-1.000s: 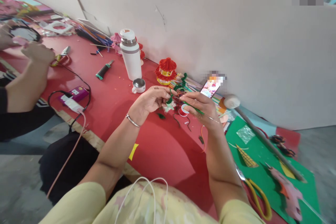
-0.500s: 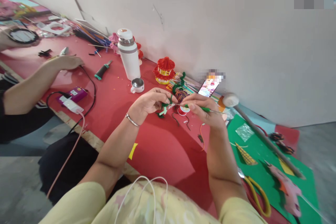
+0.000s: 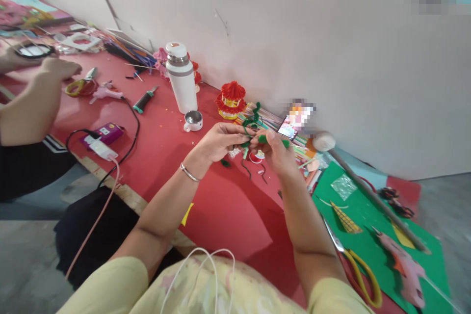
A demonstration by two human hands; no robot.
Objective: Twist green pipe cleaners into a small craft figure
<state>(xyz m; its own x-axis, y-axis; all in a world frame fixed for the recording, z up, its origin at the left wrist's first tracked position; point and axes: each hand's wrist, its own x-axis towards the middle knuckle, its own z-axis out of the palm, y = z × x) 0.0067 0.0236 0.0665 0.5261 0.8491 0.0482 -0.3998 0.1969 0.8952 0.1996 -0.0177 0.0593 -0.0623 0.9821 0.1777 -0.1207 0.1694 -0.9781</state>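
Note:
My left hand [image 3: 222, 140] is closed, pinching a small dark green yarn piece [image 3: 246, 144]. A curly green strand [image 3: 252, 120] rises behind my fingers. My right hand [image 3: 277, 152] is wrapped round a thin crochet hook with a green handle [image 3: 284, 143]; its tip is hidden where both hands meet. Just beneath the hands lie a spool with red thread [image 3: 256, 158] and short dark strands [image 3: 246, 169] on the red table [image 3: 228, 216].
A white bottle [image 3: 181, 81], its cup [image 3: 193, 120] and a red-yellow ornament [image 3: 231, 99] stand behind. Rightward are a lit phone [image 3: 294, 120], scissors [image 3: 356, 270] and a pink glue gun [image 3: 403, 267]. A co-worker's hand [image 3: 61, 67] is at left, near other scissors [image 3: 83, 87].
My right hand has moved left, against my left hand, with the hook turned. The light green bit by my left fingers has shifted. The co-worker's hand has drawn back left, uncovering scissors and a glue gun.

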